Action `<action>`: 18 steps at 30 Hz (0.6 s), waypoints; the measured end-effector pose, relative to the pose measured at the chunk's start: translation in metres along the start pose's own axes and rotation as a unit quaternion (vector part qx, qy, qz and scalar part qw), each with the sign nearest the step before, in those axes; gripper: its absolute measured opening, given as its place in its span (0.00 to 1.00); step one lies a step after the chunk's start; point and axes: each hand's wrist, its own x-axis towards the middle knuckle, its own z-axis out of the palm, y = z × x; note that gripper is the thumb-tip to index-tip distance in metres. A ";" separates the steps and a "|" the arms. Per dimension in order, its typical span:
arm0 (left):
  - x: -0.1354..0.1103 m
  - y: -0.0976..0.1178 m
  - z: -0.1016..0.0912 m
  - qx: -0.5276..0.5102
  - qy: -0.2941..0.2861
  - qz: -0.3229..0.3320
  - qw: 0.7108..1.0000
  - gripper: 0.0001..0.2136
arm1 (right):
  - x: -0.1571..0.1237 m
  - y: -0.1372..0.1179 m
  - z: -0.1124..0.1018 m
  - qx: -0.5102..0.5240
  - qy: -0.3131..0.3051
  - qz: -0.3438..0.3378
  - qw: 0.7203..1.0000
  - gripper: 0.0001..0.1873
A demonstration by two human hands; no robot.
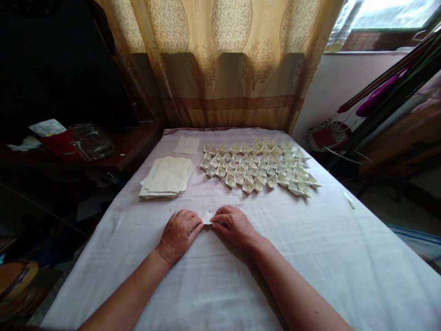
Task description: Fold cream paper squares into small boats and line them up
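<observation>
White paper (pixel 207 218) points forward, seemingly longest crosswise, pinched by left hand (pixel 181 232) and right hand (pixel 237 226) fingertips.

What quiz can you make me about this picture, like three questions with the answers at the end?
1. Pick one: what do the left hand and right hand hold between them?
a) a spoon
b) a small piece of paper
c) a cup

2. True or false: the stack of paper lies to the left of the folded paper shapes.

3. Fill the gap: beyond the far edge of the pale cloth hangs a patterned ____.

Key: 1. b; 2. true; 3. curtain.
</observation>
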 end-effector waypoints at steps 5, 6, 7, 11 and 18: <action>0.007 0.003 0.006 -0.029 0.012 -0.088 0.996 0.05 | 0.003 -0.008 -0.001 -0.058 0.016 0.074 0.995 0.08; 0.008 0.003 0.008 -0.028 0.014 -0.101 0.994 0.04 | 0.004 -0.011 -0.001 -0.072 0.018 0.088 0.993 0.08; 0.009 0.003 0.009 -0.025 0.013 -0.110 0.993 0.04 | 0.005 -0.013 0.000 -0.084 0.019 0.102 0.991 0.08; 0.012 0.005 0.011 -0.019 0.011 -0.126 0.992 0.05 | 0.007 -0.021 0.000 -0.110 0.019 0.152 0.982 0.07; 0.015 0.009 0.010 0.013 -0.005 -0.134 0.991 0.05 | 0.009 -0.022 0.000 -0.117 0.014 0.174 0.978 0.08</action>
